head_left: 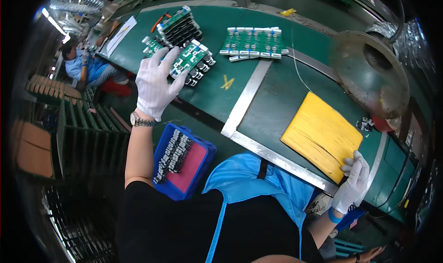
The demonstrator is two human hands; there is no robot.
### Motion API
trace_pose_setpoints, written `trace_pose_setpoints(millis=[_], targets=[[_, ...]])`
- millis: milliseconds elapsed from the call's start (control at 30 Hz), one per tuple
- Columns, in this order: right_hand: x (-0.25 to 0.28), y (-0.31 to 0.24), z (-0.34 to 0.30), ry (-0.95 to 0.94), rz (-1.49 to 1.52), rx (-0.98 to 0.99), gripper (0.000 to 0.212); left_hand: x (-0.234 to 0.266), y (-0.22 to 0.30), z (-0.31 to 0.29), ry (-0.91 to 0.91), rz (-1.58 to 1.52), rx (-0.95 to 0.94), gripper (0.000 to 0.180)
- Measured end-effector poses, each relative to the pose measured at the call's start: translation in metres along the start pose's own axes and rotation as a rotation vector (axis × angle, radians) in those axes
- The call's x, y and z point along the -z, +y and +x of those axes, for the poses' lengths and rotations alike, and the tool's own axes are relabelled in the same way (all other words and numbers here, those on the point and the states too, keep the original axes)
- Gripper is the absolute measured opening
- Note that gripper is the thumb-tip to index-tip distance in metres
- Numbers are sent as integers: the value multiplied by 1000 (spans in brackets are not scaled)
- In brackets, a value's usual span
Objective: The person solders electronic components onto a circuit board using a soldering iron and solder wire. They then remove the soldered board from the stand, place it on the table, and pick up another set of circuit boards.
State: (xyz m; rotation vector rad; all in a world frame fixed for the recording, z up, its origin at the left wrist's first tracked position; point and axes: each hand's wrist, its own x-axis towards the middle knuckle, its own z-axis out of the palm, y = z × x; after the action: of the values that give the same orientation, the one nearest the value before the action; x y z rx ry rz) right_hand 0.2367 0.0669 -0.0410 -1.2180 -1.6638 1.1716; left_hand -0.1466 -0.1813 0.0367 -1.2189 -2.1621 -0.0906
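Note:
My left hand point(157, 84), in a white striped glove, reaches to a stack of green circuit boards point(190, 59) with white and black parts. Its fingers are spread at the left end of the top board, thumb on the near side; a firm grip does not show. On the right, my right hand point(353, 177), also gloved, lies at the near right corner of a yellow pad point(323, 135). Its fingers are loosely bent and slightly apart, with nothing visible in them. Behind the left hand stands a taller stack of boards point(180, 27).
Flat circuit board panels point(254, 42) lie at the back middle. A blue bin point(210, 153) with small grey parts sits below the bench edge. A metal hood point(374, 74) overhangs the right. A metal strip point(286, 159) edges the bench. A co-worker point(83, 67) sits far left.

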Motion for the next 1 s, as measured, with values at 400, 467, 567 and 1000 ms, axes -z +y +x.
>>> trace_pose_setpoints(millis=[400,467,567,1000], targets=[[-1,0,7,-19,53,11,27,-82,77,83,-243,-154,-271,75],[3,3,10,-15,58,16,27,-68,78,83,-251,-163,-256,76],[8,7,7,27,141,-9,26,-47,76,74,-171,-115,-230,81],[14,1,3,-20,-5,82,23,-89,96,97,-374,-192,-284,23]])
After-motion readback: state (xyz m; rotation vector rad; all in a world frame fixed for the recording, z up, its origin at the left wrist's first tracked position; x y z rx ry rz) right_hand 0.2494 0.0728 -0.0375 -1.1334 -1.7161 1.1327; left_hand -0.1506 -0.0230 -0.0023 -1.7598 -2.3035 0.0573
